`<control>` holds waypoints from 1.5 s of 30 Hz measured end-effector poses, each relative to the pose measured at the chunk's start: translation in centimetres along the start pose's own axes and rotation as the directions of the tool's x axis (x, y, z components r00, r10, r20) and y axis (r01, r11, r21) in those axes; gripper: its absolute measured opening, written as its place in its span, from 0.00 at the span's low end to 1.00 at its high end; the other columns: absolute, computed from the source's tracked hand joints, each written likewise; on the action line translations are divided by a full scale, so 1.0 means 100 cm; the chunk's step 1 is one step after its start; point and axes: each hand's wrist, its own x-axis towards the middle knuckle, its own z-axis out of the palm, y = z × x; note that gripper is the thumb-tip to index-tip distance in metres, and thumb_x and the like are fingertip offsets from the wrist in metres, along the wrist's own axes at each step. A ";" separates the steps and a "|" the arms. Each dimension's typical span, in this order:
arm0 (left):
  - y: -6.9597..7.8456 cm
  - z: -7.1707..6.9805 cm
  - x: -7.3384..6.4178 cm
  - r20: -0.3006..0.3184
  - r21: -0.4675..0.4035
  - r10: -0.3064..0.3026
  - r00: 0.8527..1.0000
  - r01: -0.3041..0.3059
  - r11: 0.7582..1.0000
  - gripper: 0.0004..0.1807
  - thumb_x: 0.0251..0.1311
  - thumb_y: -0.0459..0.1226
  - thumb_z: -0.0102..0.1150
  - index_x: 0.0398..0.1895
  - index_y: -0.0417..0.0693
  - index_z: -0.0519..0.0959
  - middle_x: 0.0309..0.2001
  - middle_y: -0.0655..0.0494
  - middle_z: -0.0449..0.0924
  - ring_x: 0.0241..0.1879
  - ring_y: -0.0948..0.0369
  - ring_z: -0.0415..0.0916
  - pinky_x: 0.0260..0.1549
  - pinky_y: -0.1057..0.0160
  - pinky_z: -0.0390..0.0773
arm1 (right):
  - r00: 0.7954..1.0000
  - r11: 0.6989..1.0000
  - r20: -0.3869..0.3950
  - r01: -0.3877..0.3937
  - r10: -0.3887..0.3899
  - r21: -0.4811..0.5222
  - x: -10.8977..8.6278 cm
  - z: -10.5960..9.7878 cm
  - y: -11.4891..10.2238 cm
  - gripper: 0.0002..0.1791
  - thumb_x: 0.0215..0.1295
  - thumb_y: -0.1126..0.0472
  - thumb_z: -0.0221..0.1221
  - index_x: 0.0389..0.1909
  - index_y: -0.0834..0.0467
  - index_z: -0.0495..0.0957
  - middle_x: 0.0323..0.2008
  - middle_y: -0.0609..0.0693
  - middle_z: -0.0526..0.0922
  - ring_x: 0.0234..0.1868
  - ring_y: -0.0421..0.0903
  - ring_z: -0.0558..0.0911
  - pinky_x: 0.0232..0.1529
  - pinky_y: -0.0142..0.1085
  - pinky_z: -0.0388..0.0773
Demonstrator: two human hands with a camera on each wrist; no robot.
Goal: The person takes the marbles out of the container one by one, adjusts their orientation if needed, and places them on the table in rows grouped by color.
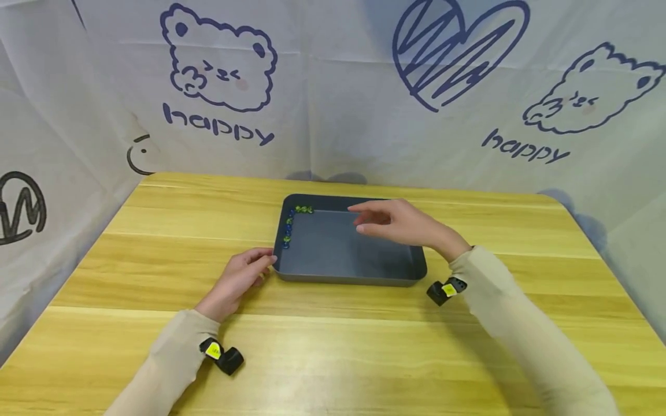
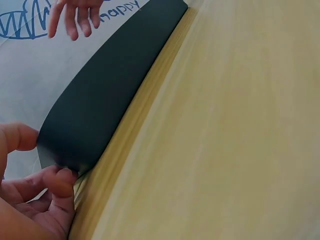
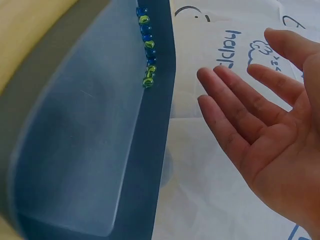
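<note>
A dark grey rectangular tray [image 1: 333,251] lies on the wooden table. Along its left wall and into the far left corner runs a bent line of several small, shiny blue and green marbles [image 1: 288,226]; the right wrist view shows these marbles [image 3: 149,45] touching one another beside the wall. My left hand [image 1: 240,280] holds the tray's near left corner, with thumb and fingers around the wall [image 2: 102,95] in the left wrist view. Over the tray's far right part hovers my right hand [image 1: 400,222], its fingers extended and thumb apart, and the palm [image 3: 285,140] holds nothing.
The yellow wooden table [image 1: 333,352] extends around the tray on all sides. Behind it hangs a white cloth [image 1: 333,115] with drawn bears, a heart and lettering. Each wrist wears a small black camera, the left camera [image 1: 229,359] close above the tabletop.
</note>
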 end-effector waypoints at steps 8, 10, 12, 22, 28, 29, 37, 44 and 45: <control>-0.001 -0.008 -0.001 -0.024 -0.007 0.007 1.000 -0.008 1.000 0.31 0.69 0.38 0.51 0.72 0.40 0.58 0.52 0.46 0.72 0.30 0.65 0.66 0.21 0.71 0.65 | 0.997 0.995 0.017 -0.082 0.081 0.053 0.038 0.002 -0.002 0.23 0.71 0.55 0.56 0.64 0.56 0.72 0.48 0.51 0.82 0.50 0.50 0.80 0.53 0.43 0.76; -0.002 -0.011 -0.001 -0.021 -0.013 0.023 1.000 -0.023 1.000 0.34 0.68 0.37 0.51 0.74 0.39 0.52 0.56 0.43 0.71 0.30 0.66 0.67 0.23 0.72 0.66 | 0.997 0.994 0.023 -0.077 0.075 0.081 0.050 0.005 -0.003 0.23 0.71 0.55 0.56 0.64 0.57 0.72 0.49 0.54 0.82 0.51 0.52 0.80 0.54 0.43 0.75; -0.002 -0.013 0.000 -0.018 -0.022 0.036 0.999 -0.036 0.999 0.37 0.68 0.36 0.51 0.75 0.38 0.46 0.59 0.40 0.70 0.31 0.67 0.68 0.24 0.71 0.68 | 0.998 0.994 0.031 -0.056 0.053 0.096 0.063 0.008 -0.003 0.23 0.71 0.56 0.56 0.64 0.58 0.72 0.49 0.56 0.82 0.51 0.54 0.80 0.54 0.44 0.75; -0.003 -0.015 0.000 -0.021 -0.037 0.035 0.999 -0.036 0.999 0.33 0.69 0.36 0.51 0.73 0.36 0.52 0.58 0.39 0.71 0.33 0.65 0.71 0.24 0.71 0.72 | 0.996 0.995 0.081 -0.050 0.043 0.083 0.101 0.028 -0.007 0.23 0.71 0.58 0.55 0.64 0.62 0.72 0.48 0.61 0.82 0.48 0.56 0.81 0.51 0.46 0.76; -0.002 -0.013 0.002 0.001 -0.040 0.044 0.999 -0.043 0.998 0.24 0.69 0.36 0.50 0.63 0.31 0.65 0.47 0.44 0.75 0.36 0.62 0.72 0.24 0.70 0.73 | 0.986 0.992 0.113 -0.122 0.123 -0.016 0.111 0.033 -0.008 0.22 0.72 0.56 0.55 0.63 0.60 0.73 0.46 0.58 0.83 0.46 0.52 0.81 0.45 0.40 0.77; -0.002 -0.012 0.002 0.004 -0.037 0.043 0.999 -0.042 0.998 0.23 0.69 0.36 0.50 0.62 0.30 0.66 0.46 0.45 0.75 0.36 0.62 0.72 0.25 0.70 0.73 | 0.984 0.991 0.113 -0.135 0.137 -0.022 0.113 0.034 -0.008 0.22 0.72 0.55 0.55 0.62 0.60 0.73 0.46 0.58 0.83 0.46 0.52 0.81 0.45 0.40 0.77; -0.002 -0.008 0.003 0.000 -0.039 0.048 0.999 -0.048 0.998 0.22 0.69 0.35 0.51 0.60 0.29 0.67 0.42 0.47 0.76 0.36 0.62 0.72 0.25 0.70 0.74 | 0.976 0.989 0.174 -0.116 0.131 -0.095 0.129 0.042 -0.013 0.18 0.71 0.59 0.56 0.56 0.63 0.78 0.49 0.54 0.83 0.43 0.49 0.83 0.47 0.35 0.78; -0.005 -0.004 0.003 0.004 -0.045 0.048 0.999 -0.048 0.998 0.20 0.69 0.35 0.50 0.59 0.30 0.68 0.41 0.48 0.77 0.35 0.61 0.72 0.24 0.70 0.74 | 0.964 0.985 0.237 -0.084 0.118 -0.148 0.136 0.055 -0.016 0.13 0.67 0.63 0.60 0.49 0.64 0.83 0.42 0.54 0.85 0.39 0.50 0.84 0.42 0.33 0.79; -0.005 -0.004 0.003 0.003 -0.045 0.047 0.999 -0.047 0.998 0.20 0.69 0.35 0.50 0.59 0.30 0.68 0.40 0.48 0.77 0.35 0.61 0.72 0.24 0.70 0.74 | 0.962 0.984 0.244 -0.086 0.122 -0.153 0.137 0.057 -0.017 0.12 0.67 0.64 0.60 0.48 0.64 0.83 0.42 0.54 0.85 0.39 0.50 0.84 0.41 0.33 0.79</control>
